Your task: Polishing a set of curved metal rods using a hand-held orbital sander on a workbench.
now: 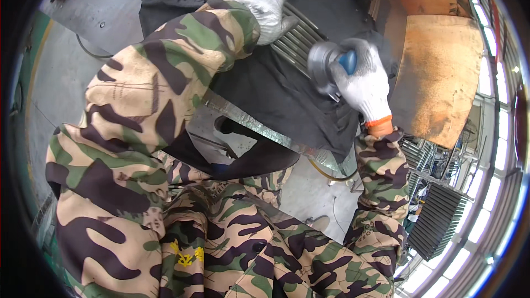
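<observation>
A workshop's pale grey floor (55, 88) shows around a work surface draped in black cloth (259, 85). Nearest is the person's own camouflage jacket (232, 232), in tan, green and dark brown, with a small yellow mark at the lower left. Its two sleeves reach up either side, the left one crossing toward the middle.

Beyond the jacket, the front edge of the work surface appears as a silvery strip (256, 124) running slantwise below the cloth. On the cloth lies a row of metal rods (301, 38), side by side and slanting from upper left to lower right.

The right hand (361, 80), in a white and grey glove with an orange cuff (379, 121), is wrapped around a power tool with a blue body (347, 62) and a round grey head (323, 66). The head is blurred and sits over the lower-right end of the rods; whether it touches them cannot be told. Farther along the row, the left hand (262, 5), gloved alike, lies across the rods with its fingers extended and slightly spread, the thumb out to the right, gripping nothing.

Past the right hand stands a scorched-looking tan board (441, 72). Farther off at the right are a stack of dark bars (439, 221) and a wall with bright windows (480, 209).
</observation>
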Motion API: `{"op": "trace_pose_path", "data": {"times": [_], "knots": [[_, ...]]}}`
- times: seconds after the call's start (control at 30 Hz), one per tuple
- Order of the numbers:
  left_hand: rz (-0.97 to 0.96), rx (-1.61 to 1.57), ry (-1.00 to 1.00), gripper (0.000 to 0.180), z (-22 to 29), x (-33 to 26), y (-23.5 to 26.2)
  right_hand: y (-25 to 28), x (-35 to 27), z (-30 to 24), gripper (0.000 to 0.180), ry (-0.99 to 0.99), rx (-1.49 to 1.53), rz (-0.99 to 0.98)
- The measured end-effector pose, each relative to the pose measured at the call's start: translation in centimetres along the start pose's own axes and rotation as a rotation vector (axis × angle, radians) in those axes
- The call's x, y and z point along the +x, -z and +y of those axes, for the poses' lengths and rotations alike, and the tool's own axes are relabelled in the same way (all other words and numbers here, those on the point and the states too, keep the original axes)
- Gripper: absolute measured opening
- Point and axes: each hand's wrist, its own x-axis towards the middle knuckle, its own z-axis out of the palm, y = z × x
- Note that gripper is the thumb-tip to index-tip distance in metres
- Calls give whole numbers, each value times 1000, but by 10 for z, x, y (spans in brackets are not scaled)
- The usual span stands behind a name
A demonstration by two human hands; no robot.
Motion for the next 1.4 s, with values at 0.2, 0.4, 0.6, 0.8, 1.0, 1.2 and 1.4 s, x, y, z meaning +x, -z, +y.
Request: {"op": "trace_pose_path", "data": {"times": [0.2,0.4,0.6,0.8,1.0,1.2,1.4], "knots": [[-34,-86,-69,83,17,26,-14,2,-2,26,38,-71,-81,13],[-157,-196,-381,97,1,4,-3,-1,-11,26,39,-103,-82,14],[-112,-12,-216,87,16,-10,5,2,-4,14,37,-39,-50,64],[-186,-32,-121,83,25,20,-2,-1,3,17,40,-86,-85,30],[-197,-63,-49,81,24,41,-10,0,10,20,43,-96,-104,12],[-299,-180,-208,98,28,45,9,5,6,31,44,-161,-145,3],[36,-288,-455,87,15,-56,58,-5,16,19,43,-127,-79,14]]}}
